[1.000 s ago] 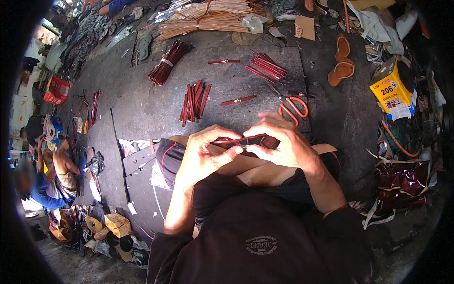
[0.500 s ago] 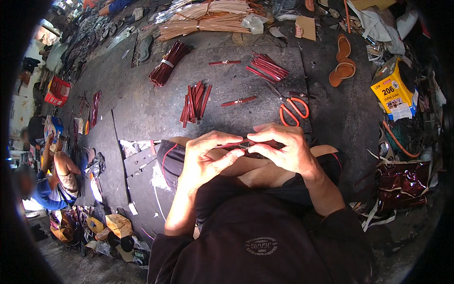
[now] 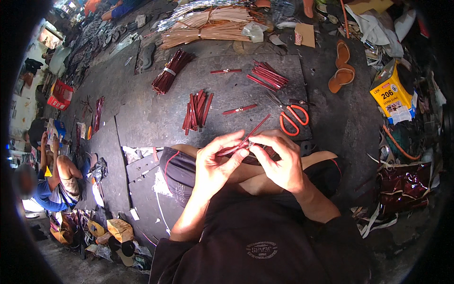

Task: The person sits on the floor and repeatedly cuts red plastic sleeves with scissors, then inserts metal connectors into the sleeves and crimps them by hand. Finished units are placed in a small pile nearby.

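A narrow, glossy dark red strap (image 3: 259,125) slants up between my hands, above my crossed legs. My left hand (image 3: 217,158) grips it between thumb and fingers. My right hand (image 3: 281,161) is pinched closed against the same strap, beside the left fingertips; a small shiny bit shows there, too small to make out. Beyond my hands lie a strap with a small metal piece at its middle (image 3: 240,109) and a similar strap (image 3: 226,71) farther off. Orange-handled scissors (image 3: 294,119) rest to the right, partly spread.
Loose dark red strips (image 3: 196,112) lie ahead, with another pile (image 3: 268,75) to their right and a tied bundle (image 3: 170,72) behind. Pale strips (image 3: 208,28) are stacked at the back. Brown sandals (image 3: 342,78) and a yellow box (image 3: 393,92) stand right. Another person (image 3: 59,175) sits left.
The strap, nearly level between my hands before, now has one end pointing up and to the right. My hands have come closer together. The whole view has shifted slightly.
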`<act>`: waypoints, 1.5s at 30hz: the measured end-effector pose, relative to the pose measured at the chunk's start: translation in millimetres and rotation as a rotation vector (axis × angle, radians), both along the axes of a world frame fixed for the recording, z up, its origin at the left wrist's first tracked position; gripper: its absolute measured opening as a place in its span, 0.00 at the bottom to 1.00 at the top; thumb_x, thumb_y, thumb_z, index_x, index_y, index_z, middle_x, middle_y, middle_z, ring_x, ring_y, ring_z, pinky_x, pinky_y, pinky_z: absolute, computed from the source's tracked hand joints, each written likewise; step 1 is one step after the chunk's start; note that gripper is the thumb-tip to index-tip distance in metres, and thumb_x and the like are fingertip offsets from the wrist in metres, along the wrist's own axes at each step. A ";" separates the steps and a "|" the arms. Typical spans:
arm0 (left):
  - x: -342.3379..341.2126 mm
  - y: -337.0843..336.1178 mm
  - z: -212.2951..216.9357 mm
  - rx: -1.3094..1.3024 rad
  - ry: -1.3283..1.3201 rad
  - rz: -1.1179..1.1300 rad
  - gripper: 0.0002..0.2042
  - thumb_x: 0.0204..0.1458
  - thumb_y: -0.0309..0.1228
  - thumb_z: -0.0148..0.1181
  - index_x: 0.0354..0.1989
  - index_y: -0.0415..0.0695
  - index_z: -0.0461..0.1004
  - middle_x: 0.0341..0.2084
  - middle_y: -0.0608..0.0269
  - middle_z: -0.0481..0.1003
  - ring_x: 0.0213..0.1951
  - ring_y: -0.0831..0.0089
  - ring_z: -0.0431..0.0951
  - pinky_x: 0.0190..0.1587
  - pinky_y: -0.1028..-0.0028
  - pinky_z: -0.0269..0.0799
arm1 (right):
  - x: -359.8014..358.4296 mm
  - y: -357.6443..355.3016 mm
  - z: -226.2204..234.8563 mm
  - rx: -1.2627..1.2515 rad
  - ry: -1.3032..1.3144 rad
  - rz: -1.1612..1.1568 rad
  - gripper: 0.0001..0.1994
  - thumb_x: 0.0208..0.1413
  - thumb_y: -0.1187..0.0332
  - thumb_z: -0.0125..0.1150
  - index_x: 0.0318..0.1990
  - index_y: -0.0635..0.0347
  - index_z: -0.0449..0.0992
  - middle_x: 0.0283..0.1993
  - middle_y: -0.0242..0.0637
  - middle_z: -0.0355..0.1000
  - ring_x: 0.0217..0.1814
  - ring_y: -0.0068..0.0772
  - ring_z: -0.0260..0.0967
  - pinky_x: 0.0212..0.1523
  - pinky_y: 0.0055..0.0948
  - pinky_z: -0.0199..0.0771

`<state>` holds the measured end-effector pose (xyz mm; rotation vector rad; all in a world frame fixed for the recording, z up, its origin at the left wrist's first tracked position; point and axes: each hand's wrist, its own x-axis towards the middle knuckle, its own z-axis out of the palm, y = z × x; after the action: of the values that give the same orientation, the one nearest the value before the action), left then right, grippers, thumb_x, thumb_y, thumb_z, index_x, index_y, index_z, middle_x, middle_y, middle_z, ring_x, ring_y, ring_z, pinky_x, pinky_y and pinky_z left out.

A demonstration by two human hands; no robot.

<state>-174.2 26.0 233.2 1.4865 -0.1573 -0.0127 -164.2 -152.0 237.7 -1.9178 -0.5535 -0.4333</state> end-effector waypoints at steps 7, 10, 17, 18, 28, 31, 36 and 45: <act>1.4 15.8 6.2 0.140 0.125 -0.077 0.11 0.57 0.25 0.61 0.48 0.40 0.79 0.42 0.58 0.80 0.45 0.74 0.78 0.52 0.76 0.71 | -2.1 -2.3 -7.5 0.148 0.311 0.127 0.11 0.52 0.78 0.67 0.43 0.63 0.77 0.39 0.40 0.78 0.41 0.31 0.77 0.40 0.28 0.76; 0.5 15.1 5.0 0.005 0.216 -0.069 0.12 0.57 0.24 0.61 0.49 0.39 0.78 0.42 0.59 0.80 0.45 0.75 0.78 0.52 0.76 0.71 | -8.1 6.1 -21.4 0.362 0.470 0.091 0.11 0.52 0.78 0.66 0.44 0.64 0.77 0.38 0.40 0.78 0.39 0.28 0.77 0.40 0.27 0.76; -3.0 9.3 1.3 -0.111 0.269 -0.050 0.12 0.58 0.26 0.60 0.50 0.38 0.77 0.40 0.60 0.80 0.42 0.76 0.78 0.49 0.77 0.72 | -13.4 9.3 -15.5 0.063 0.085 -0.014 0.10 0.50 0.79 0.66 0.41 0.62 0.78 0.37 0.40 0.78 0.37 0.33 0.78 0.36 0.28 0.76; -3.4 8.1 0.5 -0.112 0.278 -0.042 0.12 0.59 0.26 0.60 0.50 0.39 0.77 0.39 0.60 0.81 0.42 0.77 0.78 0.48 0.78 0.72 | -13.4 11.4 -17.9 0.115 0.067 -0.019 0.11 0.49 0.80 0.67 0.41 0.61 0.78 0.37 0.40 0.77 0.36 0.34 0.78 0.35 0.29 0.77; -5.5 3.4 1.4 -0.002 0.206 0.013 0.11 0.58 0.28 0.62 0.47 0.40 0.79 0.35 0.63 0.80 0.39 0.79 0.77 0.44 0.78 0.71 | -11.3 7.3 -15.6 0.115 0.082 0.010 0.10 0.50 0.83 0.66 0.40 0.66 0.78 0.38 0.43 0.78 0.39 0.33 0.78 0.39 0.28 0.78; -3.7 4.4 4.8 0.025 0.219 -0.002 0.10 0.57 0.28 0.62 0.46 0.40 0.80 0.34 0.63 0.79 0.40 0.79 0.77 0.45 0.78 0.70 | -9.1 4.7 -16.0 0.142 0.112 0.040 0.10 0.50 0.82 0.66 0.41 0.66 0.78 0.39 0.42 0.78 0.39 0.32 0.78 0.39 0.27 0.78; -2.8 6.4 4.9 0.064 0.134 -0.010 0.10 0.57 0.26 0.62 0.46 0.39 0.79 0.35 0.63 0.78 0.41 0.78 0.77 0.46 0.78 0.70 | -6.7 0.8 -17.3 0.190 0.235 0.126 0.10 0.52 0.80 0.65 0.43 0.65 0.78 0.40 0.41 0.78 0.41 0.31 0.78 0.41 0.27 0.78; 1.4 11.5 19.7 0.354 0.073 -0.085 0.16 0.47 0.28 0.72 0.45 0.43 0.80 0.38 0.61 0.80 0.43 0.72 0.79 0.49 0.72 0.73 | -10.8 1.4 -26.9 0.473 0.562 0.205 0.11 0.54 0.78 0.65 0.45 0.66 0.75 0.41 0.42 0.75 0.44 0.30 0.75 0.49 0.27 0.75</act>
<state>-172.8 37.5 252.9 1.8283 -0.1648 -0.1701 -175.0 -150.5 210.7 -1.4181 -0.2392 0.1102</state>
